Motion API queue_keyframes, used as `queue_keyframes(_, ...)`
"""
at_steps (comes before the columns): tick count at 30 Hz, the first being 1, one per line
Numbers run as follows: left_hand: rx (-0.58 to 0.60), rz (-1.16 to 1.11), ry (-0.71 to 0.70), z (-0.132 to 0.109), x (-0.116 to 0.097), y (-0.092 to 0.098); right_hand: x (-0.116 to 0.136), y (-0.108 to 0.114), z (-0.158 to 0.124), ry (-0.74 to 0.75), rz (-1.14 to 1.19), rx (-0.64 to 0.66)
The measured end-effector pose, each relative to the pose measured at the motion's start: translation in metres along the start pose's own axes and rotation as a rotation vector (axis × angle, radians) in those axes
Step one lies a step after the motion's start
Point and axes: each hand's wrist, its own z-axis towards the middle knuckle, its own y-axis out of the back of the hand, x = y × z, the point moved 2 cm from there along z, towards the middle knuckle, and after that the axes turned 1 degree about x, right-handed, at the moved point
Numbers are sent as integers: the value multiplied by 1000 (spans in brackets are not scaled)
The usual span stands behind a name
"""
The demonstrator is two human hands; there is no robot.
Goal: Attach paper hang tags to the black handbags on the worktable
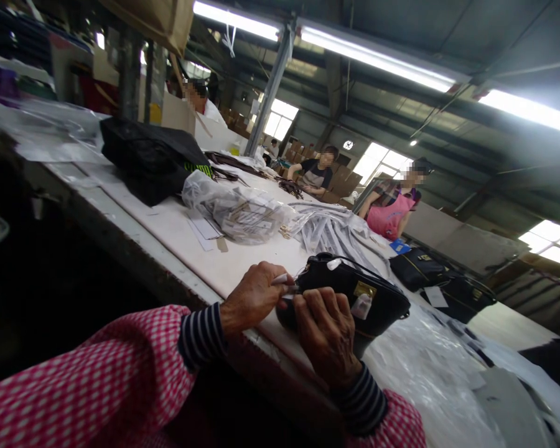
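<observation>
A black handbag [386, 306] with a gold-coloured plate stands tilted at the near edge of the table. Small white wrapping covers parts of its hardware. At the bag's left end, my left hand [254, 297] is closed in a pinch on a small white wrapped piece [282, 279], whose exact kind I cannot make out. My right hand [325, 336] has its fingers curled against the bag's near side, close to the left fingertips. Its thumb and whatever lies under its fingers are hidden.
Clear plastic bags [242, 208] and grey-white straps [326, 224] lie beyond the handbag. A black bag [149, 155] sits farther left. More black handbags [466, 292] and plastic sheeting [420, 354] are to the right. Several people work across the table, one in a pink apron [389, 213].
</observation>
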Motion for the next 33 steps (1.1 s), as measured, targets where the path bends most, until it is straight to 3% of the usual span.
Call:
queue_keyframes(11,-11,253,-120,-7,-14,1,4,11,17,-114,-128,98)
queue_keyframes(18,-6,149,-168,-7,-5,-1,0,16,28,-198,-111,167)
queue_keyframes(24,-42,230,-240,-11,2,-4,-7,19,39,-184,-75,289)
queue_keyframes(31,-100,165,-255,-14,11,-6,-10,17,39,-189,-9,289)
queue_keyframes(33,-67,103,-249,-14,11,-4,-10,16,38,-190,4,277)
